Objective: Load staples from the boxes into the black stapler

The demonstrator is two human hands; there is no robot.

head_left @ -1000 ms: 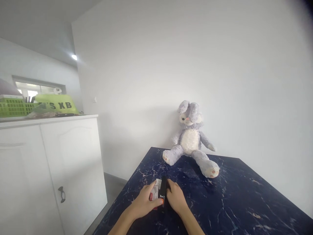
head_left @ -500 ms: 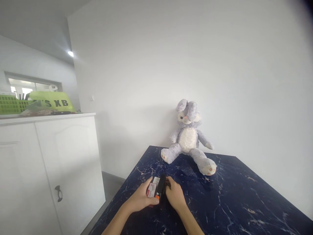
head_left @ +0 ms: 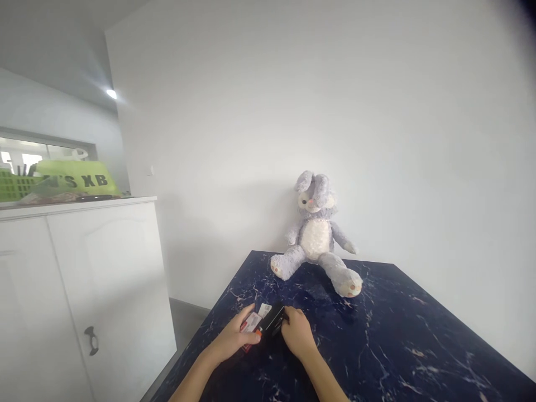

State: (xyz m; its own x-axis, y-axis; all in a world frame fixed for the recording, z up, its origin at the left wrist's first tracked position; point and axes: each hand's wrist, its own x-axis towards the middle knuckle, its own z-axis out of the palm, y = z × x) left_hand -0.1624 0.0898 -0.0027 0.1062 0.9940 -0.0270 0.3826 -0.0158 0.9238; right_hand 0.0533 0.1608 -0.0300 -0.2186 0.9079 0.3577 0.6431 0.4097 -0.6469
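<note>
Near the front of the dark blue marbled table (head_left: pixel 389 335), my left hand (head_left: pixel 230 339) grips a small box (head_left: pixel 252 322) with white, red and orange parts, thumb on its near end. Against the box's right side is a black item (head_left: pixel 272 317), tilted to the right. My right hand (head_left: pixel 298 334) pinches the right edge of the black item with bent fingers. Whether the black item is part of the box cannot be made out.
A grey plush rabbit (head_left: pixel 316 240) sits at the table's back edge against the white wall. On the left stands a white cabinet (head_left: pixel 113 279) with a green basket (head_left: pixel 17 186) and a yellow-green bag (head_left: pixel 77 176) on top.
The box and black item have tilted further to the right at the top, and my left hand has shifted a little left. The whole view has turned slightly.
</note>
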